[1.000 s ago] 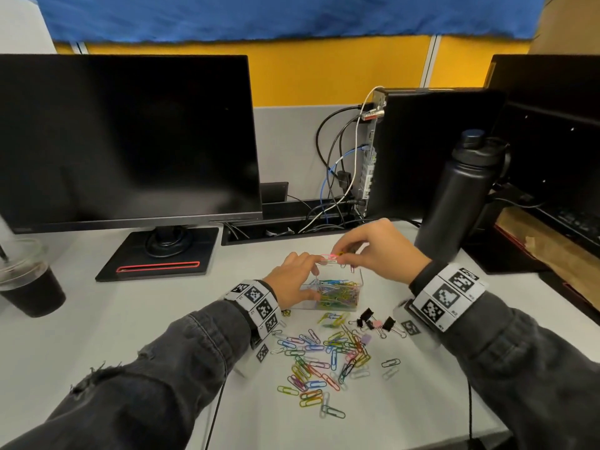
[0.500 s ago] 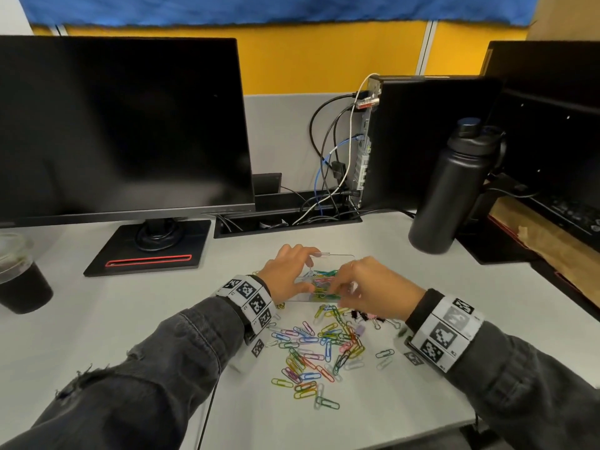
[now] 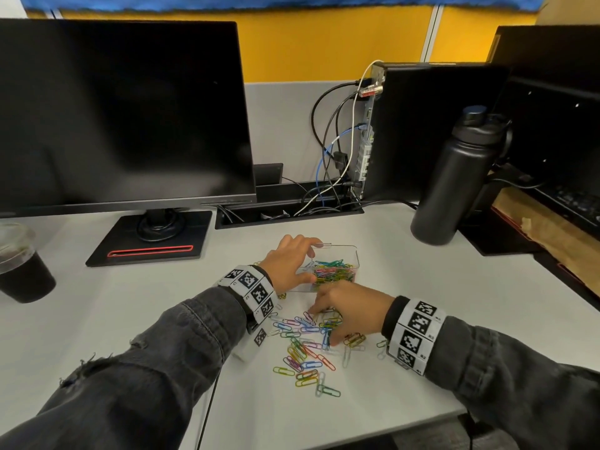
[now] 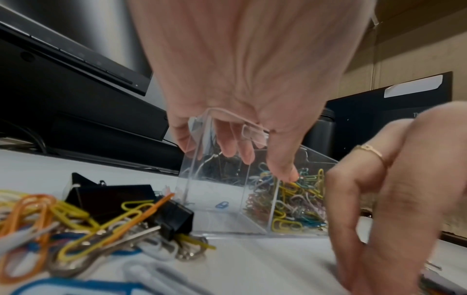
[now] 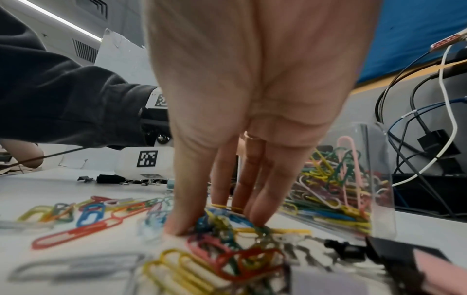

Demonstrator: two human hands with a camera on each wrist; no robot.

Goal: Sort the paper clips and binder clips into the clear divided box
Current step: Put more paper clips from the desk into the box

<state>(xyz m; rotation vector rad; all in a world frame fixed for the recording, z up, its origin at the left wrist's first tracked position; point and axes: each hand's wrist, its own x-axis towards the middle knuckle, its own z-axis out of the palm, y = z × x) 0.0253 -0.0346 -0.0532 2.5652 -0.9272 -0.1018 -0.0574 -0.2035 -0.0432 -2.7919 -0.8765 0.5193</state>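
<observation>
Grey desk (image 3: 130,319), dark monitor (image 3: 123,108) at upper left of head view. Left hand (image 3: 289,264) clamped over left wall of clear divided box (image 3: 341,245), frame centre; right compartment packed with paper clips (image 3: 331,271). Right hand (image 3: 354,315) lowered onto loose pile (image 3: 305,355) just below box, thumb and fingertips set either side of clump; actual grasp cannot be told. Black binder clips (image 4: 174,219) made out only in wrist views.

Clear, glossy plastic box (image 4: 209,189); smooth colour-coated paper clips (image 3: 308,365); matt black binder clips (image 4: 177,217) with shiny metal handles; matt worktop (image 3: 422,271).
</observation>
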